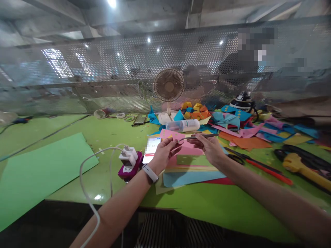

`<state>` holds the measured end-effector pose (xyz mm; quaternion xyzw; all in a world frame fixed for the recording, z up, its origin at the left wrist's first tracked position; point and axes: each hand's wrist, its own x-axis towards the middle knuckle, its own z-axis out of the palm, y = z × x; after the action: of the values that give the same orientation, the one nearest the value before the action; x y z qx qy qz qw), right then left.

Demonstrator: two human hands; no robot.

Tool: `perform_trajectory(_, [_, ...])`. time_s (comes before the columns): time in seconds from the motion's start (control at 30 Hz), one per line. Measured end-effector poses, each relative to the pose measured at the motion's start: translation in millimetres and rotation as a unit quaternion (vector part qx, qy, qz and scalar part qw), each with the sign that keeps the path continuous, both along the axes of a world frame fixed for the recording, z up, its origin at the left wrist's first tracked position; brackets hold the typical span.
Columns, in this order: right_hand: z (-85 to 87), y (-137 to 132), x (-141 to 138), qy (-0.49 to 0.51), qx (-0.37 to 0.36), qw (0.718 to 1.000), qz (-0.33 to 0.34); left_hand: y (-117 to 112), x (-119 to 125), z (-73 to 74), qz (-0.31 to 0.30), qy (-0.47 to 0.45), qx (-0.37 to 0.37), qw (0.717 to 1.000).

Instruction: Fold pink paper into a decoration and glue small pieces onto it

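Observation:
My right hand (208, 148) grips a slim dark pen-like tool (210, 135), held nearly level, with its thin tip pointing left. My left hand (167, 150) is pinched close to that tip, thumb against fingers; anything between them is too small to make out. Both hands hover over a pile of coloured paper sheets, where a pink sheet (187, 148) lies above a light blue sheet (188, 178). Partly covered by my left hand, a phone (152, 146) with a lit screen rests beside the pile.
A purple power strip (126, 174) with white plugs (128, 156) sits left, its cable (82, 175) crossing my forearm. A green sheet (49, 168) lies farther left. Behind stand a fan (169, 85) and a lying bottle (183, 125). Right are paper scraps (249, 143), a red-handled tool (269, 171) and a yellow-handled cutter (297, 163).

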<state>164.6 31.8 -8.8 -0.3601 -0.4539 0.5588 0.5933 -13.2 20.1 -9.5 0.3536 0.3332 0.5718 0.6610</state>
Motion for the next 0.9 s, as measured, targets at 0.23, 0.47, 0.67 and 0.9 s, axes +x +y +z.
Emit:
perform_trajectory(0.23, [0.7, 0.2, 1.3, 0.001, 0.002, 1.0, -0.003, -2.4, 0.2, 4.8, 0.01, -0.018, -0.016, 1.0])
perform_trajectory(0.47, [3.0, 0.7, 1.7, 0.022, -0.009, 1.0, -0.008, -3.1, -0.1, 6.0, -0.002, -0.002, 0.007, 1.0])
perform_trajectory(0.67, [6.4, 0.9, 5.2, 0.01, -0.009, 1.0, 0.0, -1.1, -0.8, 5.0, -0.014, 0.009, 0.028, 0.999])
perform_trajectory(0.9, [4.3, 4.0, 9.4, 0.007, -0.004, 1.0, 0.004, -2.3, -0.4, 8.3, -0.011, 0.017, 0.03, 0.999])
